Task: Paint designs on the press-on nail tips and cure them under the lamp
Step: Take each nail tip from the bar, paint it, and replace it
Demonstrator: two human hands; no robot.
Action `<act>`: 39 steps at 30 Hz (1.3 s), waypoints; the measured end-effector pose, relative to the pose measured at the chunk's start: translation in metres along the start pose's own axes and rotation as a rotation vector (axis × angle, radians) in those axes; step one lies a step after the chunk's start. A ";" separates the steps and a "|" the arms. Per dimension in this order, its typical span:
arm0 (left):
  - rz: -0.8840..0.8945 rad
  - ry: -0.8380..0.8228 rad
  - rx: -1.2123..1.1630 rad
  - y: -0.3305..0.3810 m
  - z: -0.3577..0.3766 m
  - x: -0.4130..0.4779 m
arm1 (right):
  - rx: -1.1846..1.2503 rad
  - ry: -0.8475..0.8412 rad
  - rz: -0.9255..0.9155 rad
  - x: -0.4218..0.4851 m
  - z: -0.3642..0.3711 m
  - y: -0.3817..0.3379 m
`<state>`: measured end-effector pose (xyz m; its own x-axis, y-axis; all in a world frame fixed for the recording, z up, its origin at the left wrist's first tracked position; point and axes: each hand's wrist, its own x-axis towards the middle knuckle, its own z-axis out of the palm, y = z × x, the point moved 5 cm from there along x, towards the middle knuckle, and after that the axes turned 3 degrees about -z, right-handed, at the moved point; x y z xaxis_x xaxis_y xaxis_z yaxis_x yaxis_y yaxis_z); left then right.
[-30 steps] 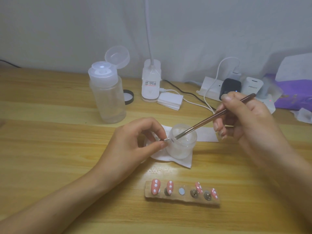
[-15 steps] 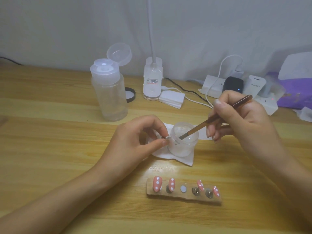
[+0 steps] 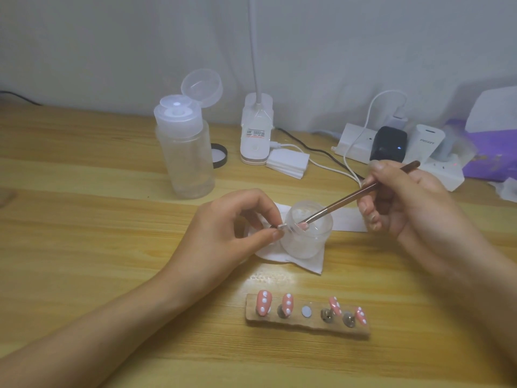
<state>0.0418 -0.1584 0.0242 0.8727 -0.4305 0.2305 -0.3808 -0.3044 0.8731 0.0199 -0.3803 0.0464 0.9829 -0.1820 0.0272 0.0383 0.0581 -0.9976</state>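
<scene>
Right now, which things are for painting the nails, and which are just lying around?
For the job: brush in the right hand; nail tip on its stand, pinched by the left hand; small jar; wooden holder with four painted tips; white lamp; open pump bottle, probably.

Just lying about: power strip; black charger; purple pack; black lid.

Wooden table, clear pump bottle upright, black lid just right of it, white lamp base further right, white wipe and wooden nail strip right of the bottle, nearer
</scene>
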 end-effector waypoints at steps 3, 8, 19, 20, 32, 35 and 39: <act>0.003 0.001 -0.005 0.000 0.000 0.000 | 0.004 0.012 0.026 0.001 -0.003 -0.002; 0.010 0.008 0.009 0.000 0.000 0.000 | 0.031 0.025 0.015 0.005 -0.009 -0.010; 0.005 0.019 -0.052 -0.005 -0.001 0.000 | 0.130 -0.058 -0.047 -0.001 -0.004 -0.027; 0.004 0.023 -0.081 -0.005 -0.002 0.001 | 0.132 -0.050 -0.051 -0.002 -0.002 -0.026; -0.035 0.041 -0.069 -0.008 -0.014 0.000 | 0.155 0.040 -0.119 -0.015 0.002 -0.018; -0.042 0.056 -0.043 -0.007 -0.021 0.003 | 0.115 0.047 -0.158 -0.016 -0.004 -0.020; -0.022 0.026 0.011 0.004 -0.032 0.008 | 0.083 0.050 -0.187 -0.023 -0.011 -0.017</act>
<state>0.0571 -0.1360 0.0429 0.8885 -0.4014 0.2224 -0.3645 -0.3230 0.8734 -0.0055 -0.3875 0.0620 0.9471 -0.2458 0.2065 0.2365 0.0993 -0.9665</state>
